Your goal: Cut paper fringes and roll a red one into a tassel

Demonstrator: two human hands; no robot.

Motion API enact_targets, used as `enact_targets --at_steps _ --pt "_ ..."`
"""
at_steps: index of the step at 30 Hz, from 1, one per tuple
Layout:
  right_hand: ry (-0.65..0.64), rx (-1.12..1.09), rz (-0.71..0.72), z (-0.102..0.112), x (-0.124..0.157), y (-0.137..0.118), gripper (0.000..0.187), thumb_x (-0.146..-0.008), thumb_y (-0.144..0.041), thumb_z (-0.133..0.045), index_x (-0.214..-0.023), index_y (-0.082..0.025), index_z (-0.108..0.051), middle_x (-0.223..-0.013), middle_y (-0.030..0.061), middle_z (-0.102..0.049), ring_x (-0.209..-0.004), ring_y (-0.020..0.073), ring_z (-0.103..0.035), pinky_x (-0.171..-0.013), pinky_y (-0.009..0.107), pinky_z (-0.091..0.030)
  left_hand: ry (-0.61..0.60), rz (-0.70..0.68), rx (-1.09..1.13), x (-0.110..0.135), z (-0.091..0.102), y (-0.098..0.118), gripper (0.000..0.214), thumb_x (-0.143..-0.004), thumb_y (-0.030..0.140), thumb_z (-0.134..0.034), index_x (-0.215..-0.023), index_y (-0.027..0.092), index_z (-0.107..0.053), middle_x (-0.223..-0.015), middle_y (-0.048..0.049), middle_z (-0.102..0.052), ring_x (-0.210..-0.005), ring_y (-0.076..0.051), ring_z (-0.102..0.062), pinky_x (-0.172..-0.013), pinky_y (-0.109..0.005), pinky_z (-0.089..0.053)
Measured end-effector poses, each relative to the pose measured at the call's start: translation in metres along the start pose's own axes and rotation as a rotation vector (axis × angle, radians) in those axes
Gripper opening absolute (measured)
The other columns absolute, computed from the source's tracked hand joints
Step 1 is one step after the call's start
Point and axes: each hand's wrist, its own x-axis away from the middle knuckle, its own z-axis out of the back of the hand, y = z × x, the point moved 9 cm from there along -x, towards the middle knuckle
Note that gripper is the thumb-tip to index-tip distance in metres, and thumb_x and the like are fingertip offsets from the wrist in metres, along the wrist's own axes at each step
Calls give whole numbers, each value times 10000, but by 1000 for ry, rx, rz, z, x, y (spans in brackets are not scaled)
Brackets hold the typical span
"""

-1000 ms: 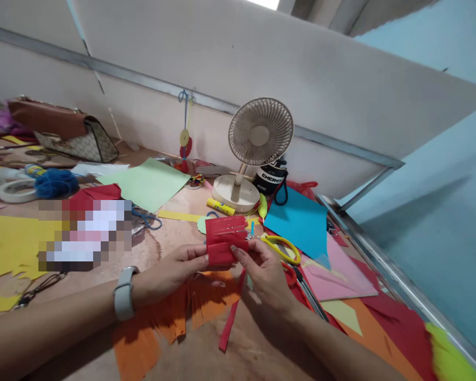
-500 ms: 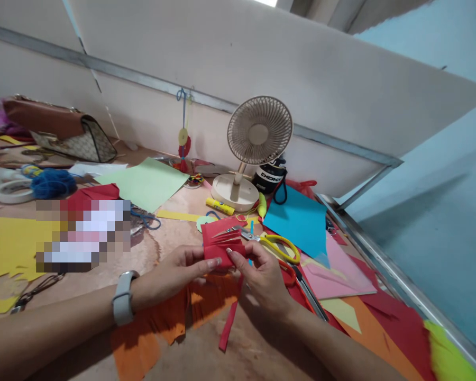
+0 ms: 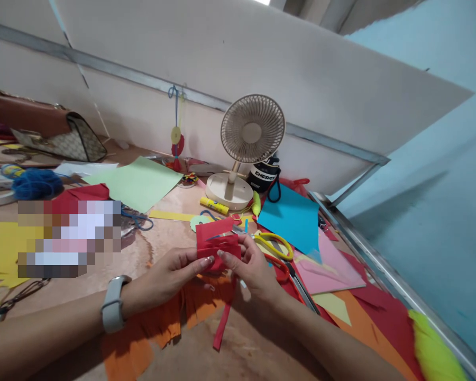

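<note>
Both hands hold a red paper piece (image 3: 216, 241) cut into strips, just above the table. My left hand (image 3: 170, 275), with a grey watch on its wrist, pinches the paper's lower left edge. My right hand (image 3: 250, 267) pinches its lower right edge, fingers pressed together. Under the hands lie orange fringed paper (image 3: 166, 317) and a loose red strip (image 3: 222, 325). Yellow-handled scissors (image 3: 272, 243) rest just right of the red piece.
A small beige fan (image 3: 244, 145) stands behind, beside a black can (image 3: 264, 177) and a yellow glue stick (image 3: 214, 205). Green (image 3: 138, 182), blue (image 3: 289, 219), pink (image 3: 329, 264) and yellow (image 3: 0, 246) sheets cover the table. A handbag (image 3: 51, 132), blue yarn (image 3: 35, 182) and tape lie far left.
The red paper has been folded or rolled down from a flat upright panel into a smaller bunched piece. My hands have closed in together, and the view has shifted slightly.
</note>
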Motion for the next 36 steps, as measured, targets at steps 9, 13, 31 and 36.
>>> enact_targets --at_steps 9,13,31,36 --pt "-96 117 213 -7 4 -16 158 -838 -322 -649 -947 -216 -689 -930 26 -701 -910 190 -636 -852 340 -497 -20 40 -10 0 -3 0 343 -865 371 -590 -1154 195 -647 -1044 -113 -713 -903 -208 -681 -672 -256 -548" --pt "-155 124 185 -12 7 -17 202 -862 -342 -615 -1014 -222 -674 -984 36 -692 -963 202 -625 -882 355 -489 28 80 -1 1 -1 -1 358 -861 398 -586 -1136 180 -653 -1030 -123 -713 -891 -214 -675 -644 -261 -554" --pt "59 111 59 18 -4 2 332 -868 -496 -549 -725 -197 -522 -491 -69 -488 -389 78 -440 -392 185 -366 69 102 60 -3 12 -5 372 -818 429 -634 -1027 124 -674 -805 -94 -735 -703 -166 -676 -586 -232 -526" --pt "105 130 271 28 1 -24 179 -806 -309 -644 -936 -213 -568 -572 -89 -473 -441 47 -425 -411 135 -363 169 113 163 -7 28 -10 325 -785 443 -668 -859 127 -654 -695 -53 -713 -607 -123 -652 -505 -174 -468"
